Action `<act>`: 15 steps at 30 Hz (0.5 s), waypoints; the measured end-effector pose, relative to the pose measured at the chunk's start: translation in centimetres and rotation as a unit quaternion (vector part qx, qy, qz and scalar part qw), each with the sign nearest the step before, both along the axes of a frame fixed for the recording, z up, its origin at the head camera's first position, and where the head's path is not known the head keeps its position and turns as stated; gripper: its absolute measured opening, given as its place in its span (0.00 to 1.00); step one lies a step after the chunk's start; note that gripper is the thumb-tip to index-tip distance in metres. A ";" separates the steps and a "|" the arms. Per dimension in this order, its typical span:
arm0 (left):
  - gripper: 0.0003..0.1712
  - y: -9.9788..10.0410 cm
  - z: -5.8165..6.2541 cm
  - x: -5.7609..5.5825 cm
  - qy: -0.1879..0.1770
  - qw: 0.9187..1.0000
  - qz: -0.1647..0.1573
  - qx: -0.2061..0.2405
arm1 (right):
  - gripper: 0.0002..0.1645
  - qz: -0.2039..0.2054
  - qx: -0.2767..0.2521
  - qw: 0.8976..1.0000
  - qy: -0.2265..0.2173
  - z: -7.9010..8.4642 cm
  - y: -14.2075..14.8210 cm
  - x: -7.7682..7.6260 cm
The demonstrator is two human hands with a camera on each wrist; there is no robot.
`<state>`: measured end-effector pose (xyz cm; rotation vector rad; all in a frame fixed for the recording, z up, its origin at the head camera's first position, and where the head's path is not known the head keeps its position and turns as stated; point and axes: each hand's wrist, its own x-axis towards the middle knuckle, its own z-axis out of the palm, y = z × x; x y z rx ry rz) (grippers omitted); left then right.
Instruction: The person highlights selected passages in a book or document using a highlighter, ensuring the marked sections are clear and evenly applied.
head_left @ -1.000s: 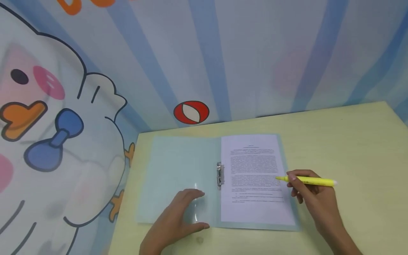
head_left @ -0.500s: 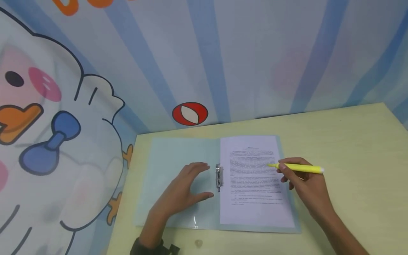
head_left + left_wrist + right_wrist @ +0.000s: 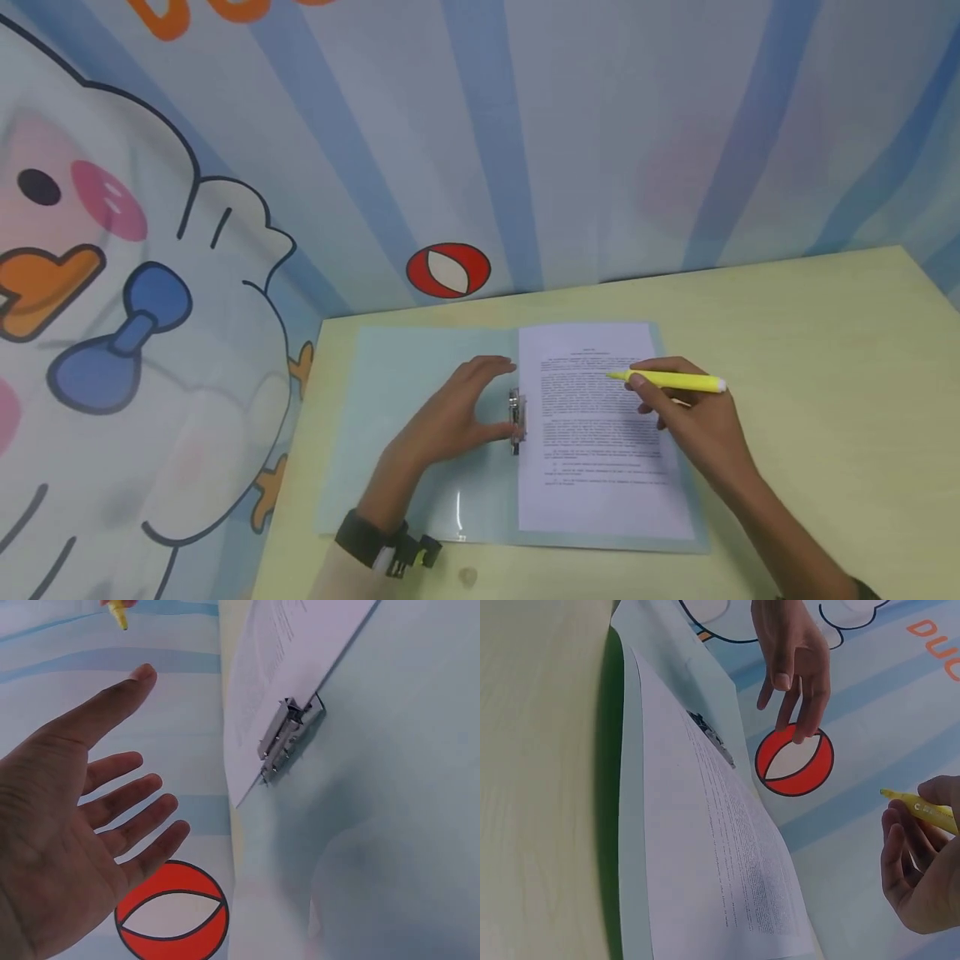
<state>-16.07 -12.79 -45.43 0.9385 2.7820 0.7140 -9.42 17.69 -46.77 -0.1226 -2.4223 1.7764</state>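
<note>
Bright yellow in the head view, right of centre: a highlighter, pinched close to its tip between thumb and fingers of the right hand. Tip leftward, above the upper lines of a printed sheet; barrel rightward over the hand, pale end outermost. Beneath the sheet, a pale blue-green folder, unfolded on a light table, with a metal clip at the fold. Left of centre, the left hand, fingers relaxed and curved, thumb spread away, its tip overlapping the clip in this view; black strap at the wrist.

In the left wrist view, left hand large at left, palm showing, fingers loose, well apart from the clip at upper middle. Highlighter tip at top left, above the thumb.

In the right wrist view, right hand at the right edge, thumb and fingers clamped round the barrel just behind the tip, rear end cut off by the frame. Tip apart from the sheet at lower middle; left hand at upper middle, fingers downward.
</note>
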 end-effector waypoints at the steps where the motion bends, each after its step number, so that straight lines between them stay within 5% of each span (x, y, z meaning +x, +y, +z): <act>1: 0.48 0.2 -0.1 -0.4 -0.009 1.000 0.001 -0.003 | 0.18 0.002 0.002 1.000 0.001 0.0 -0.1 -0.2; 8: 0.53 1.5 -1.4 -2.8 -0.038 0.998 0.012 -0.042 | 0.18 0.018 -0.002 1.000 0.022 -0.6 -1.1 -1.8; 15: 0.56 2.7 -2.2 -3.9 -0.036 0.997 0.005 -0.074 | 0.18 0.034 -0.006 0.999 0.028 0.5 -2.3 -2.4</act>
